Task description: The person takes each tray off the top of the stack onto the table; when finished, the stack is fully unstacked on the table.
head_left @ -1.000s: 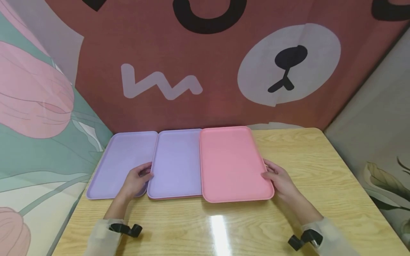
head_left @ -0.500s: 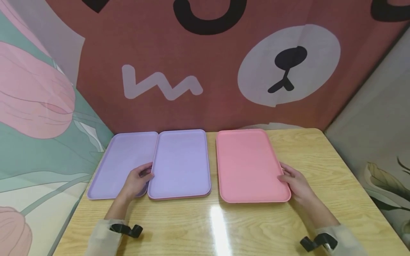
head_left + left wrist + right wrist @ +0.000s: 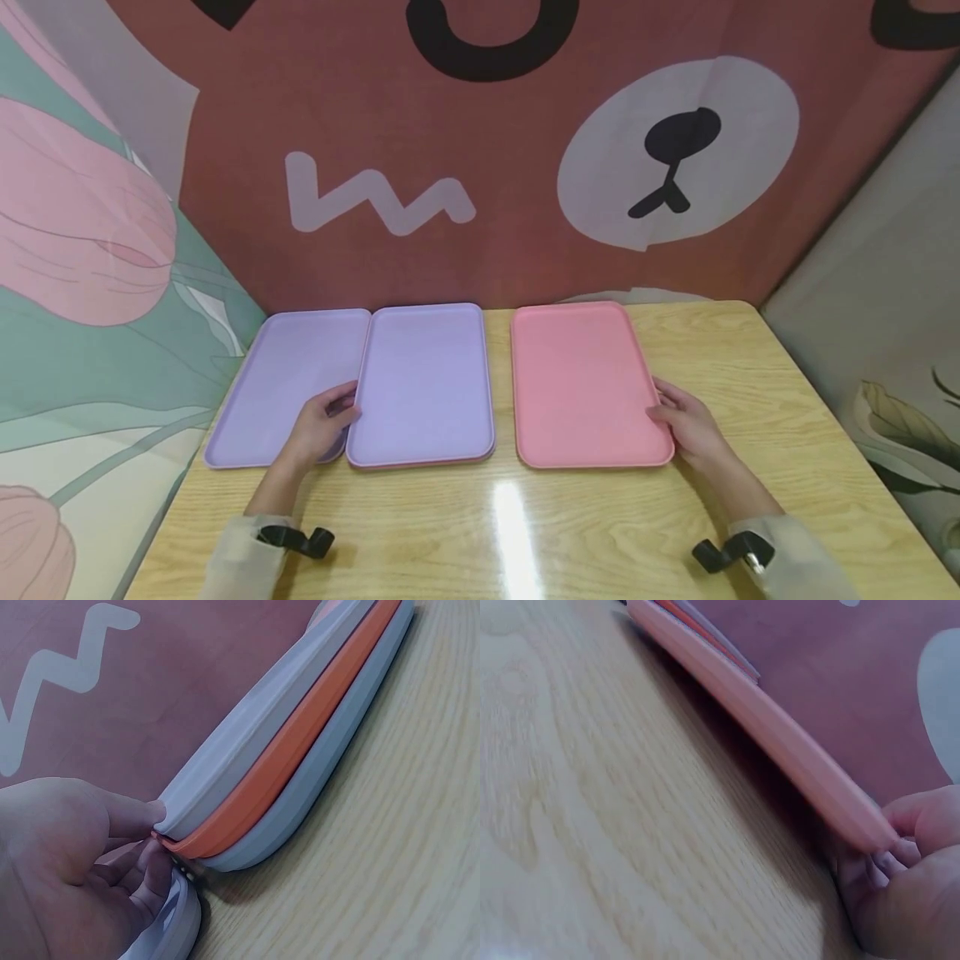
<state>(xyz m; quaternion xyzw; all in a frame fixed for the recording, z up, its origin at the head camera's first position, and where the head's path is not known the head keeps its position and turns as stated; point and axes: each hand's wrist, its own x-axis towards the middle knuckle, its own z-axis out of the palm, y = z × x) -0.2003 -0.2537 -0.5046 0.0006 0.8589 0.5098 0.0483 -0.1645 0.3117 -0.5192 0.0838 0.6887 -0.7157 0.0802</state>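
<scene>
Left hand point(image 3: 318, 427) pinches tray stack point(image 3: 422, 383) — likely steadying it. Right hand point(image 3: 692, 425) pinches pink tray point(image 3: 587, 383) by one edge (presumably supporting it).

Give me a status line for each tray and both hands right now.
Pink tray: face up, held, right edge off the table.
Middle purple tray: face up, top of its stack.
Orange tray: stacked directly beneath it.
Bottom tray: beneath the orange one, only its edge showing.
Left purple tray: face up, partly hidden.
Left hand: pinching the middle purple tray's left edge.
Right hand: gripping the pink tray's right edge.
</scene>
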